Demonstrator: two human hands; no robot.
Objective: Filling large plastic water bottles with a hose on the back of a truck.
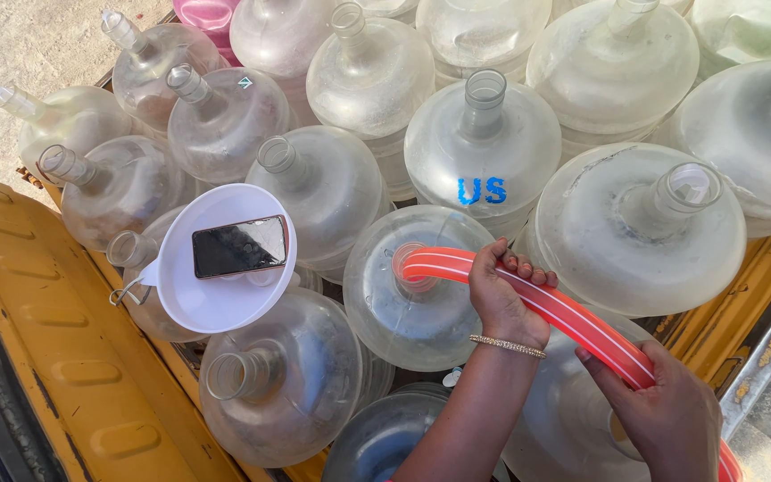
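Note:
An orange hose with white stripes (457,265) curves from the lower right into the open neck of a large clear water jug (385,312) at centre. My left hand (503,299), with a beaded bracelet at the wrist, grips the hose close to the jug's mouth. My right hand (662,406) holds the same hose further back, at the lower right, over another jug.
Many clear plastic jugs (484,143) stand packed together in a yellow metal truck bed (55,357). A white funnel (216,299) rests on one jug at the left with a black phone (239,245) lying in it. Sandy ground shows at top left.

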